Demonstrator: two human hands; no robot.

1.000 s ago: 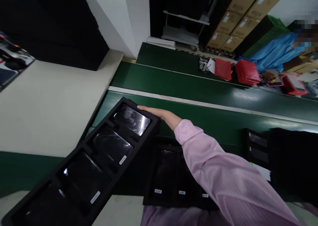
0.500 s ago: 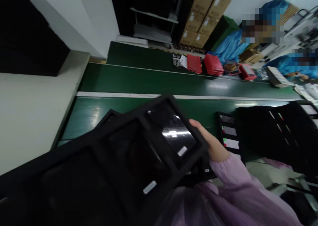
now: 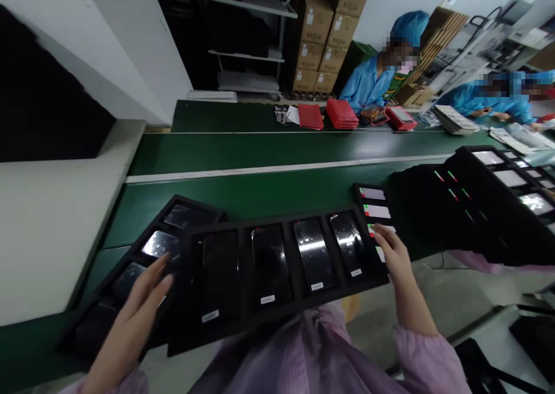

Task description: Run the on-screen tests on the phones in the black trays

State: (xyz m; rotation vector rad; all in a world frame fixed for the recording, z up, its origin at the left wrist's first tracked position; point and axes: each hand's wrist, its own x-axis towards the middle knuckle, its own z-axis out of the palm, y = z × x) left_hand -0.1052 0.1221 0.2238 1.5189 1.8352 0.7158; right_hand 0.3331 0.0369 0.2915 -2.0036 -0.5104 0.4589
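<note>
In front of me on the green bench lies a black foam tray (image 3: 247,313). Its slots hold several dark phone-like screens (image 3: 271,264) with small white labels. A second black tray (image 3: 125,252) with similar screens lies slanted at the left, partly covered by the front one. My left hand (image 3: 139,307) is open over this slanted tray, beside the front tray's left end, fingers stretched out. At the front tray's right end is my right hand (image 3: 392,252), open, fingertips over a third tray (image 3: 358,194) of lit screens. Whether either hand touches a tray, I cannot tell.
A black cloth-like cover (image 3: 425,209) and another tray of lit screens (image 3: 498,171) are at the right. Across the bench are red packets (image 3: 342,114) and people in blue (image 3: 368,82). A pale tabletop (image 3: 56,226) borders the left; cartons (image 3: 314,41) stand behind.
The tray that was lifted and tilted close to my view now lies on the bench. My right hand has let go of its corner, and my left hand has come into view.
</note>
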